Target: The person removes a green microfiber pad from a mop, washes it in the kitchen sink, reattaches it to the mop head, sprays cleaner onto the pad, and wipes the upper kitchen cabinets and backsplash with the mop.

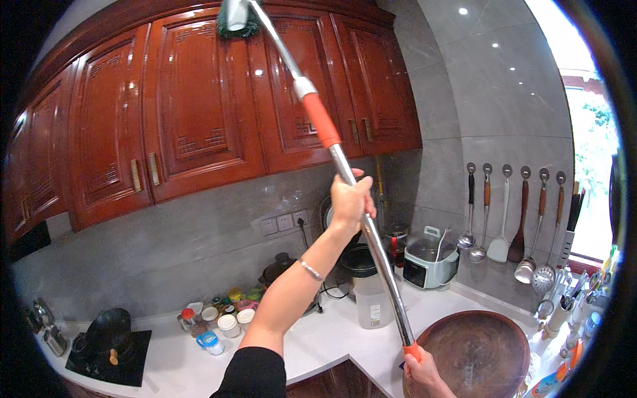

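My left hand [351,201] grips the middle of a shiny telescopic metal pole [381,258]. Lower down, my right hand [421,367] is closed around the orange end of that pole. An orange sleeve [321,119] with a pale collar sits on its upper part. At the top, a dark green fringed mop head [239,27] with a white plate lies against the upper part of a glossy red-brown wooden cabinet door [201,99]. The mop head is partly cut off by the picture's top edge.
A large round wooden board [473,348] rests on the white countertop [318,338] beside my right hand. A clear plastic bin [371,303] and a pale electric cooker [431,263] stand behind. Several jars [229,326], a wok [110,328] on a black hob and hanging ladles [468,241] are around.
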`<control>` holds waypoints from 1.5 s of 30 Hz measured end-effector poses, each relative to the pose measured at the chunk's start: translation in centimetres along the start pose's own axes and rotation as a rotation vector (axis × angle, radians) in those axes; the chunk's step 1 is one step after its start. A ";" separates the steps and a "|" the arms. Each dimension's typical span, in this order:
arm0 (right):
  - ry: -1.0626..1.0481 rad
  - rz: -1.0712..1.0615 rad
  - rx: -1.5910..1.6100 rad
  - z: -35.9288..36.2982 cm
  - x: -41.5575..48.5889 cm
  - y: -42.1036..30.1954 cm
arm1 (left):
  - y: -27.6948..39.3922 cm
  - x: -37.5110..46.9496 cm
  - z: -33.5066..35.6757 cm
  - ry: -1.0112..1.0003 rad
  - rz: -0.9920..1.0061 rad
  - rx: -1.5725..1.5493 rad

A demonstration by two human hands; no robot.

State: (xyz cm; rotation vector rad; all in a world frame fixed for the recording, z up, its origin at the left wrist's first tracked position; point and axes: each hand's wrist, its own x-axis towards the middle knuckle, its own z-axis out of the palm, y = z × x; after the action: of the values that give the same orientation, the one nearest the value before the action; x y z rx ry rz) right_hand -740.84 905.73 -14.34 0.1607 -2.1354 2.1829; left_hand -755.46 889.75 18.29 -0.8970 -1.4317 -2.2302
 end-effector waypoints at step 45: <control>0.106 -0.027 -0.552 0.9 -25.3 -8.3 | 13.9 -17.4 0.5 -0.061 -0.218 -0.232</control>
State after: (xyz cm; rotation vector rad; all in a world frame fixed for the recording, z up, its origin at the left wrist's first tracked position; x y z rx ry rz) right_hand -714.67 905.34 -9.46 0.0330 -2.5461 1.4700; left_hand -734.21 883.33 16.24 -0.9251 -1.3742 -2.5947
